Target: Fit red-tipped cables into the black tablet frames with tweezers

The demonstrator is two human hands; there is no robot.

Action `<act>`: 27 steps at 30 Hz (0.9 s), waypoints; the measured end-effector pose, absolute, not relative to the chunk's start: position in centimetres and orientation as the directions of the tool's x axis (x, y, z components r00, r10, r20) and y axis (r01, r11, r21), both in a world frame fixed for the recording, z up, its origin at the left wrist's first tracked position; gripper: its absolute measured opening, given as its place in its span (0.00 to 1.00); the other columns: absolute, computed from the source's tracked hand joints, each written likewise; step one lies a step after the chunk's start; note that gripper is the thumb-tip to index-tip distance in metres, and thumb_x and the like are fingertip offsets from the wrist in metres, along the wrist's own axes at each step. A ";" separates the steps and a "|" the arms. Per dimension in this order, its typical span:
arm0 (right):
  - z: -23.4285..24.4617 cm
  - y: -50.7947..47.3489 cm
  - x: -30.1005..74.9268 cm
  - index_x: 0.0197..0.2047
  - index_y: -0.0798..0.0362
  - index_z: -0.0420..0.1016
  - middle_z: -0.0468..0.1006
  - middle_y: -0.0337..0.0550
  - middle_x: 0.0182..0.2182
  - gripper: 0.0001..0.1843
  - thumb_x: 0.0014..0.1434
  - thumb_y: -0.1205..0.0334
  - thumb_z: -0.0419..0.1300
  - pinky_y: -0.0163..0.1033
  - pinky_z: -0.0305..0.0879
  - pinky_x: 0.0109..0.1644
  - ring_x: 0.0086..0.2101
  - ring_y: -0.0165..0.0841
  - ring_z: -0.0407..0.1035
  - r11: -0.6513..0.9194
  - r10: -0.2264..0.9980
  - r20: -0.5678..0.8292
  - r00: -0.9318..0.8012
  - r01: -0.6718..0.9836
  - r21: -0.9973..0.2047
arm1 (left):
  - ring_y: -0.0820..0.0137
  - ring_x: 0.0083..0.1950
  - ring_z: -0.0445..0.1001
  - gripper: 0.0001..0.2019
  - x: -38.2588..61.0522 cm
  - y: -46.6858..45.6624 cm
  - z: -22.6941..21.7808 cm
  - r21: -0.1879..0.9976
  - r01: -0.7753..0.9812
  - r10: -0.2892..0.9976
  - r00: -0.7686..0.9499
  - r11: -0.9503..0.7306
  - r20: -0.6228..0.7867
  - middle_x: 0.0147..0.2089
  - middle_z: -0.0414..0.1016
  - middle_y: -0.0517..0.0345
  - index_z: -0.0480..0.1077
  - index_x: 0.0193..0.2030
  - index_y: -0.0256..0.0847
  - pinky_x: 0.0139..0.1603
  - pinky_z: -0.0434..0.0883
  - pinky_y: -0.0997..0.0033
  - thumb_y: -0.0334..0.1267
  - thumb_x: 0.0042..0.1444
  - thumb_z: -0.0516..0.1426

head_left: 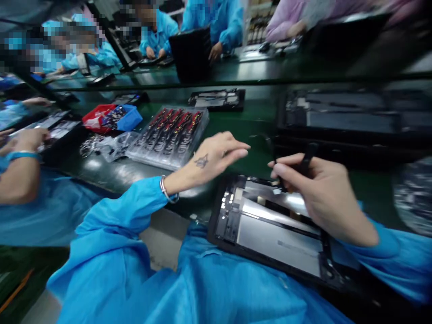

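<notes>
My left hand (216, 155), with thumb and forefinger pinched together, hovers over the bench between the clear tray and the opened tablet. Anything between those fingertips is too small to make out. My right hand (320, 193) is closed around a slim black tool (308, 158) that looks like tweezers, above the tablet's upper edge. Below its fingers shows a small part with a white end (277, 191); whether the tool grips it is unclear. The opened tablet (280, 243) lies tilted at the bench's front edge, its silver battery plate and inner boards exposed; my right hand hides part of it.
A clear tray (168, 135) of small red-and-black parts stands left, beside plastic bags (116, 146), a red bin (99, 118) and a blue bin (128, 118). Stacked tablet housings (347, 117) stand right; another opened tablet (218, 99) lies behind. A co-worker's arm (23, 171) is at left.
</notes>
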State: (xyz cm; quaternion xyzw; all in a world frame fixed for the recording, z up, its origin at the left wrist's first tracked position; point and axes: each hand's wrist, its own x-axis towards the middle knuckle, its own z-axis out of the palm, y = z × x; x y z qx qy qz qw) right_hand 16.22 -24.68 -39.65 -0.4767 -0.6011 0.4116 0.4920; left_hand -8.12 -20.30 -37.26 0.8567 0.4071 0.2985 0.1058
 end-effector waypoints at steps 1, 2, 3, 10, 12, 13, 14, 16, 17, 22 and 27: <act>-39.8 -24.6 16.1 0.37 0.51 0.84 0.80 0.39 0.28 0.11 0.58 0.52 0.72 0.34 0.63 0.29 0.25 0.27 0.68 0.206 0.978 0.199 -0.061 0.133 -0.970 | 0.70 0.42 0.73 0.18 -6.8 -20.2 -37.3 0.626 0.476 0.776 0.498 -0.618 0.387 0.42 0.78 0.52 0.80 0.52 0.38 0.44 0.69 0.70 0.48 0.72 0.55; -40.0 -24.5 16.0 0.36 0.52 0.84 0.79 0.39 0.26 0.12 0.58 0.52 0.72 0.33 0.61 0.28 0.24 0.26 0.66 0.207 0.978 0.201 -0.062 0.110 -0.972 | 0.72 0.39 0.72 0.20 -5.5 -20.1 -37.3 0.778 0.326 0.792 0.512 -0.537 0.332 0.40 0.78 0.54 0.80 0.52 0.38 0.42 0.68 0.72 0.52 0.71 0.56; -40.0 -24.4 16.0 0.35 0.52 0.83 0.77 0.38 0.25 0.12 0.59 0.52 0.71 0.33 0.60 0.27 0.23 0.26 0.65 0.214 0.976 0.209 -0.058 0.098 -0.972 | 0.73 0.37 0.71 0.21 -4.3 -20.0 -37.1 0.874 0.204 0.802 0.528 -0.440 0.280 0.39 0.78 0.55 0.80 0.50 0.38 0.40 0.67 0.73 0.54 0.70 0.56; -37.9 -22.5 18.0 0.47 0.47 0.84 0.81 0.36 0.32 0.11 0.64 0.53 0.68 0.33 0.65 0.35 0.31 0.27 0.70 0.438 0.897 0.439 -0.050 0.238 -0.867 | 0.77 0.30 0.58 0.17 -1.8 -18.2 -33.4 0.860 0.243 0.675 0.723 -0.448 0.147 0.27 0.64 0.64 0.78 0.33 0.35 0.31 0.53 0.73 0.47 0.65 0.59; -37.2 -22.4 18.4 0.43 0.47 0.84 0.82 0.36 0.34 0.07 0.63 0.56 0.69 0.33 0.67 0.38 0.34 0.28 0.72 0.481 0.874 0.479 -0.079 0.268 -0.834 | 0.78 0.28 0.57 0.14 -2.0 -17.7 -32.5 0.781 0.345 0.613 0.788 -0.521 0.060 0.25 0.62 0.65 0.79 0.34 0.35 0.29 0.51 0.73 0.43 0.65 0.58; -36.9 -22.4 18.5 0.41 0.48 0.84 0.82 0.36 0.34 0.04 0.63 0.58 0.69 0.33 0.67 0.39 0.34 0.28 0.73 0.497 0.865 0.494 -0.087 0.281 -0.821 | 0.78 0.27 0.56 0.14 -2.0 -17.6 -32.3 0.740 0.382 0.593 0.805 -0.554 0.028 0.25 0.61 0.65 0.78 0.33 0.35 0.28 0.51 0.73 0.42 0.65 0.58; -36.6 -22.5 18.5 0.38 0.48 0.84 0.82 0.36 0.32 0.02 0.62 0.60 0.69 0.33 0.67 0.39 0.34 0.28 0.73 0.506 0.859 0.504 -0.086 0.290 -0.813 | 0.78 0.27 0.57 0.14 -2.1 -17.4 -32.2 0.701 0.403 0.577 0.816 -0.588 0.015 0.25 0.61 0.65 0.77 0.33 0.35 0.27 0.52 0.73 0.42 0.66 0.58; -36.3 -22.7 18.4 0.35 0.50 0.83 0.80 0.35 0.30 0.02 0.61 0.63 0.69 0.33 0.66 0.37 0.32 0.27 0.71 0.499 0.861 0.506 -0.059 0.295 -0.815 | 0.77 0.29 0.62 0.13 -2.2 -17.4 -32.4 0.624 0.392 0.548 0.834 -0.676 0.070 0.29 0.66 0.64 0.74 0.38 0.35 0.28 0.58 0.76 0.45 0.66 0.60; -36.2 -22.8 18.3 0.34 0.51 0.82 0.79 0.35 0.28 0.03 0.61 0.63 0.69 0.33 0.65 0.35 0.30 0.27 0.70 0.485 0.868 0.496 -0.039 0.286 -0.827 | 0.76 0.32 0.66 0.14 -2.2 -17.5 -32.6 0.570 0.368 0.539 0.827 -0.735 0.161 0.33 0.69 0.62 0.72 0.43 0.36 0.30 0.61 0.76 0.47 0.65 0.62; -36.2 -23.0 18.0 0.33 0.52 0.80 0.74 0.34 0.23 0.07 0.62 0.61 0.69 0.34 0.58 0.28 0.24 0.25 0.63 0.402 0.915 0.404 -0.009 0.123 -0.907 | 0.68 0.42 0.73 0.10 -1.7 -18.5 -33.9 -0.095 0.434 0.255 0.677 -0.896 0.690 0.44 0.73 0.53 0.66 0.52 0.38 0.40 0.71 0.70 0.42 0.72 0.56; -36.3 -23.3 18.0 0.33 0.53 0.80 0.73 0.35 0.24 0.07 0.62 0.60 0.69 0.34 0.58 0.27 0.24 0.25 0.62 0.411 0.910 0.414 0.012 0.096 -0.907 | 0.68 0.38 0.71 0.06 -0.9 -19.5 -33.9 -0.470 0.502 0.037 0.711 -0.726 0.702 0.39 0.75 0.51 0.68 0.43 0.35 0.41 0.70 0.69 0.31 0.73 0.52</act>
